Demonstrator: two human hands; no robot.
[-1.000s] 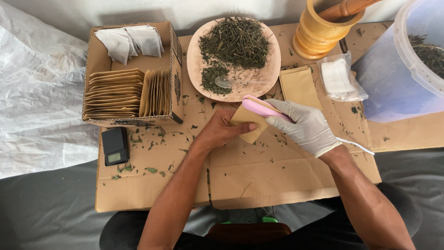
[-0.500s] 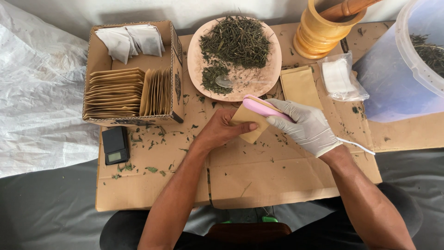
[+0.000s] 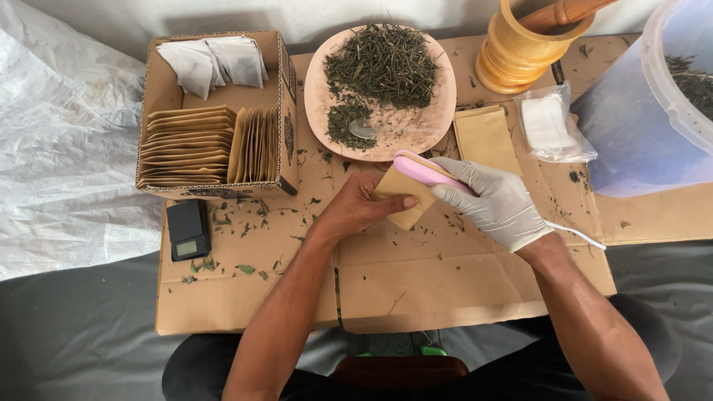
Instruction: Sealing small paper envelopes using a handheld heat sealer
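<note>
My left hand (image 3: 360, 206) is bare and pinches a small brown paper pouch (image 3: 405, 200) over a sheet of cardboard (image 3: 445, 282). My right hand (image 3: 496, 202), in a white glove, grips a pink handheld sealer (image 3: 425, 169) whose jaws sit along the pouch's upper edge. A thin white cord (image 3: 575, 234) trails from the sealer to the right. Just beyond my hands a round plate (image 3: 319, 96) holds dried green herbs (image 3: 382, 63) and a spoon (image 3: 368, 130).
A cardboard box (image 3: 286, 126) at the left holds stacked brown pouches and white bags. A small black scale (image 3: 187, 229) lies below it. Flat brown pouches (image 3: 486, 137), a clear bag of white pads (image 3: 549, 126), a wooden mortar with pestle (image 3: 523, 44) and a large plastic tub (image 3: 672, 89) lie to the right.
</note>
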